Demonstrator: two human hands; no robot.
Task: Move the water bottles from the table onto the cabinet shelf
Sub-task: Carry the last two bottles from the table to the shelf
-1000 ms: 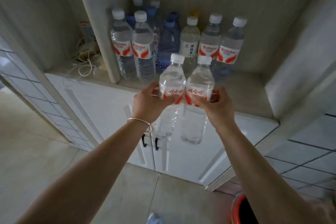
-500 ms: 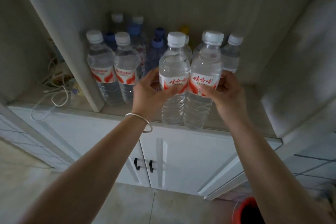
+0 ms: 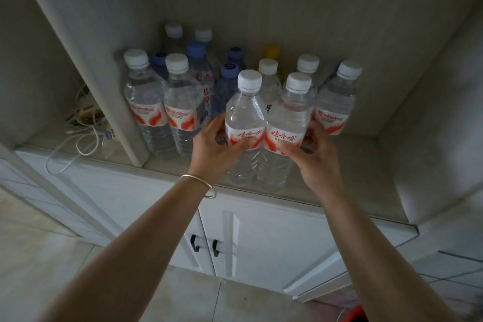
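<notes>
The white cabinet (image 3: 287,238) fills most of the frame, its open shelf (image 3: 352,191) running across the middle and its closed doors with two dark handles (image 3: 205,244) below centre. A vertical divider panel (image 3: 104,81) at upper left splits the shelf into a narrow left bay and a wide right bay. In the wide bay stands a cluster of stored bottles (image 3: 183,102): two white-capped ones with red-and-white labels at the left front, several blue-capped ones and one yellow-capped one behind, and three more white-capped ones toward the right. At the centre of the frame, near the shelf's front edge, two clear water bottles sit upright and touching each other, the left bottle (image 3: 244,117) and the right bottle (image 3: 287,125), each with a white cap and a red-lettered label; their bases appear to rest on the shelf, though the contact is hard to confirm. The left hand (image 3: 217,146) curls around the left bottle at label height, thumb across the front, and the right hand (image 3: 313,154) wraps the right bottle in the same way. A thin silver bangle (image 3: 201,184) circles the left wrist. In the narrow left bay lies a tangle of white cables (image 3: 83,133).
</notes>
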